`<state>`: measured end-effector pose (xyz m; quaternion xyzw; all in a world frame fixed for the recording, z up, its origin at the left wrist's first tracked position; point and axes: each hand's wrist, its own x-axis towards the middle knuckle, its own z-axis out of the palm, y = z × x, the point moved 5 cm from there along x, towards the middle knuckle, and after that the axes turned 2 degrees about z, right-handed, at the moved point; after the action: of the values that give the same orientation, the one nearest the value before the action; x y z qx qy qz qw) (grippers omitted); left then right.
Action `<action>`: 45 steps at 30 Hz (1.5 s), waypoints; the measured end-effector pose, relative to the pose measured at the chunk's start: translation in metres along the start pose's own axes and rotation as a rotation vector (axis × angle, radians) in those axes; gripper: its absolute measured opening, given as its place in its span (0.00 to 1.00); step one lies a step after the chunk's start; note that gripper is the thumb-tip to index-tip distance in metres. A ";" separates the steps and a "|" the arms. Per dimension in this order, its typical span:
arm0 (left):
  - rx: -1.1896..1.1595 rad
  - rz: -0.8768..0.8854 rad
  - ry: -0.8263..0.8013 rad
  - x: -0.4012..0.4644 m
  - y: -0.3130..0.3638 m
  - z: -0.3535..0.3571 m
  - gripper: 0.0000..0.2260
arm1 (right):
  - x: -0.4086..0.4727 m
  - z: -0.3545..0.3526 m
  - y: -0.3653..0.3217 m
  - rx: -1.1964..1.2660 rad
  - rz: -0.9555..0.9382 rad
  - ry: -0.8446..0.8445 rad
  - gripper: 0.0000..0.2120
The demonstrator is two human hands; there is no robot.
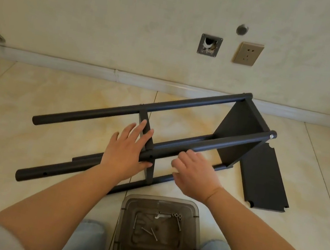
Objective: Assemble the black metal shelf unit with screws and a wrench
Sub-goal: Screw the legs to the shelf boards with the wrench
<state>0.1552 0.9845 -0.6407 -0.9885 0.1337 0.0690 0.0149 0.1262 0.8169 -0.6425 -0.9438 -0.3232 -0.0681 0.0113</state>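
The black shelf unit (234, 140) lies on its side on the tiled floor, its poles running from lower left to upper right. One shelf panel (237, 135) is fixed at the far end, where a silver screw head (271, 136) shows in a pole tip. A second panel (149, 174) stands between the poles at mid-length. My left hand (126, 153) lies on this panel and the near upper pole with straight fingers, thumb under the pole. Just to the right, my right hand (193, 171) has its fingers curled against the same pole; whatever they hold is hidden.
A loose black shelf panel (265, 177) lies flat on the floor at the right. A smoky plastic tray (124, 239) between my knees holds several screws (153, 233) and a small wrench (162, 215). The wall with a socket (248, 53) stands behind.
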 end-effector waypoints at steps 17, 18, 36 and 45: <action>-0.060 -0.009 0.080 0.002 -0.002 0.004 0.36 | -0.071 0.154 -0.062 0.179 0.309 -0.989 0.14; -0.061 -0.008 0.079 0.001 -0.001 0.005 0.36 | -0.072 0.159 -0.064 0.175 0.321 -0.999 0.15; -0.046 0.003 0.099 0.000 0.000 0.006 0.36 | -0.071 0.196 -0.059 0.127 0.319 -0.879 0.19; -0.035 0.002 0.095 0.001 -0.001 0.007 0.36 | -0.076 0.208 -0.053 0.104 0.345 -0.973 0.15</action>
<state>0.1549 0.9853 -0.6480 -0.9906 0.1341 0.0244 -0.0088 0.0595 0.8258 -0.8599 -0.9041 -0.1336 0.3975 -0.0822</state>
